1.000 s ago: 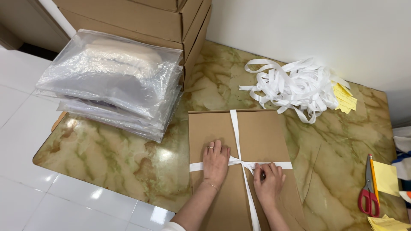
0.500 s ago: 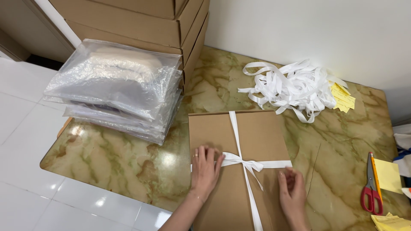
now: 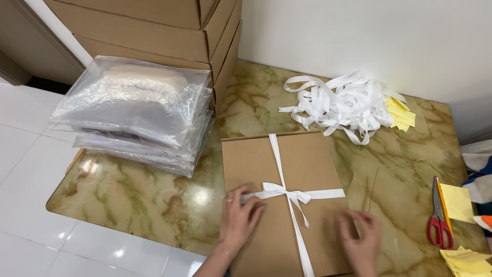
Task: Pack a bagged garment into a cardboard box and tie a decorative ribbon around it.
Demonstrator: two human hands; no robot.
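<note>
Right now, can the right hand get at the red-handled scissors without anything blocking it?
Probably yes. The right hand rests on the tied brown box, and the scissors lie to its right on bare marble table. Nothing sits between them; the yellow notes lie beyond the scissors.

I count one tied box (image 3: pixel 307 169), two hands (image 3: pixel 240 218) (image 3: pixel 361 241), one ribbon heap (image 3: pixel 341 105), one pair of scissors (image 3: pixel 439 218), four stacked bags (image 3: pixel 133 110).
</note>
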